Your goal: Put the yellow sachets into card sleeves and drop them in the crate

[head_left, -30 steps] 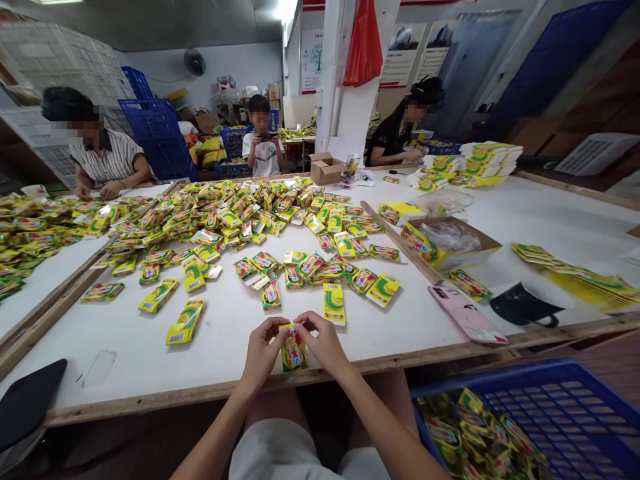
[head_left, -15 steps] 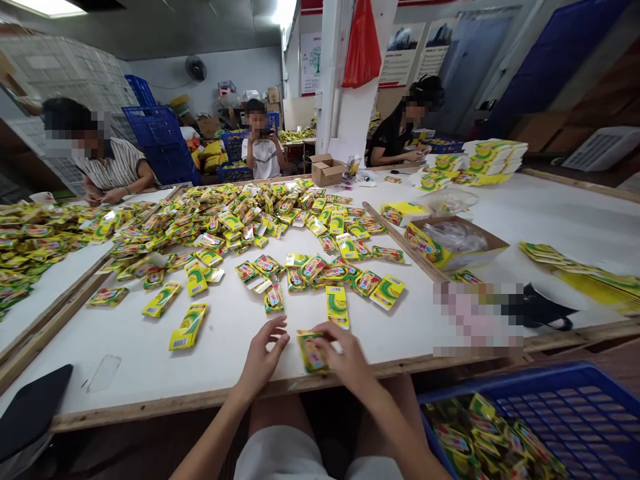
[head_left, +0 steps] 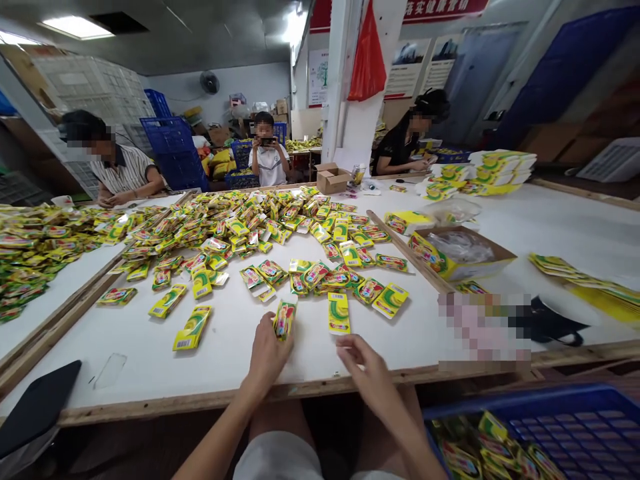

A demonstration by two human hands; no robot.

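Observation:
My left hand (head_left: 267, 352) reaches out over the white table (head_left: 150, 350) and pinches the near end of a yellow and green packet (head_left: 284, 319), which stands tilted. My right hand (head_left: 361, 360) hovers near the table's front edge with its fingers spread and nothing in them. Just beyond it lies a single yellow packet (head_left: 339, 313). A large heap of the same packets (head_left: 235, 227) covers the middle and far side of the table.
A blue crate (head_left: 575, 433) with packets stands low at my right. An open carton (head_left: 465, 257), a wooden divider strip (head_left: 407, 250) and a black object (head_left: 547, 323) lie to the right. A dark pad (head_left: 37, 407) lies at left. Three other people sit at the far side.
Both hands held one packet; then the right hand carried it alone. Now the right hand has nothing in it, and the left hand has reached forward and taken hold of another packet.

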